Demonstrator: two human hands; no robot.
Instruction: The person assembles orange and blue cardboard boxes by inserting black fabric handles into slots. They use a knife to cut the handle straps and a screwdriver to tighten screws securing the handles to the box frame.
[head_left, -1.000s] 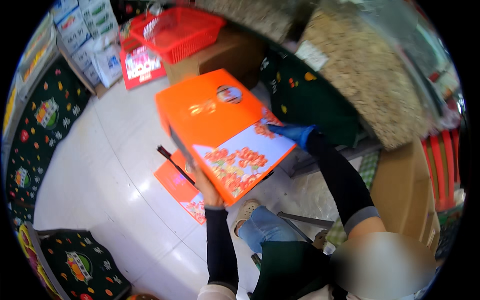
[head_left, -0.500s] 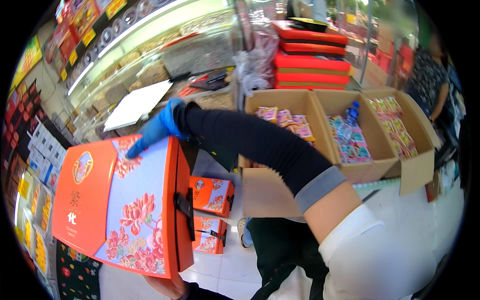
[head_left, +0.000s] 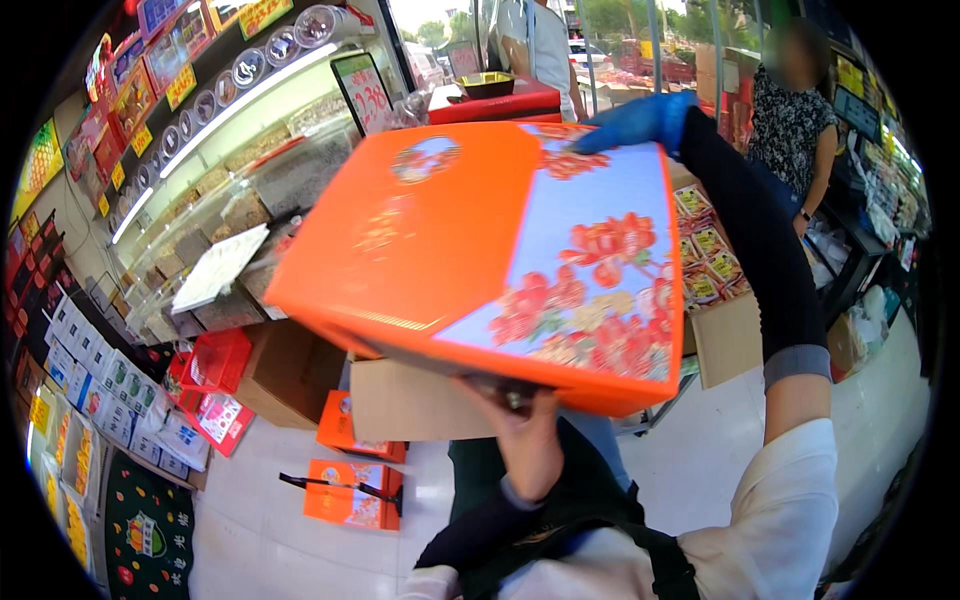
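A large orange gift box (head_left: 420,270) with a lilac, peony-printed panel is held up in front of me, slightly tilted. My right hand (head_left: 640,132), in a blue glove, grips its far right edge, with the thumb side on the lid. From below, my bare left hand (head_left: 530,450) holds the near edge, its fingers partly hidden under the box. Dark hardware, perhaps a carrying handle, shows beside those fingers. The box hides part of a red box stack (head_left: 500,104) and most of the open cartons behind it.
Snack packets fill a cardboard carton (head_left: 712,250) on the right. Two smaller orange gift boxes (head_left: 345,492) stand on the floor below, near a brown carton (head_left: 290,375). A glass display counter (head_left: 290,190) runs along the left. One person (head_left: 790,130) stands at the right, another (head_left: 540,50) beyond the stack.
The gift box has swung from the left to the middle and risen, now covering the cartons. Both hands stay on it. My left hand shows more fully, and the view has shifted.
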